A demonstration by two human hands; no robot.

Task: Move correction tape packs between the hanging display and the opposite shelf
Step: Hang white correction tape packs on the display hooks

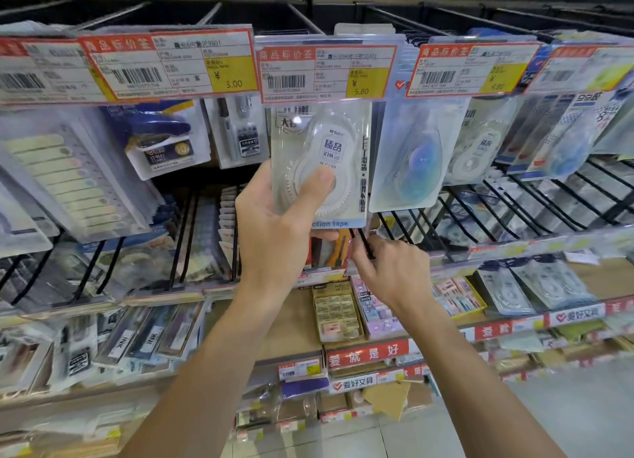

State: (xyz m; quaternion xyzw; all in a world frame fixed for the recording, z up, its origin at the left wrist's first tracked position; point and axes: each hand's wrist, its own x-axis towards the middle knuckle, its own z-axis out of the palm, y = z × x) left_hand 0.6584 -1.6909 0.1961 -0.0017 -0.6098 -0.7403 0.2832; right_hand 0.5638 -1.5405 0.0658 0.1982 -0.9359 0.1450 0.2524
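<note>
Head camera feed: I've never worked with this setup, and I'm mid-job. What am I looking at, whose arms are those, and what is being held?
There is no machine here. The single picture comes from a camera worn on a person's head, looking forward and down, so the two bare arms are that person's own. They face a shop display of hanging stationery packs.

The left hand grips a clear correction tape pack, thumb across its front, right under the price tag marked 5.80. Whether the pack hangs on its hook I cannot tell.

The right hand is lower, fingers curled around the black wire dividers of the rack below.

Beside the held pack hangs a bluish tape pack. On a lower shelf sits a box of erasers.
</note>
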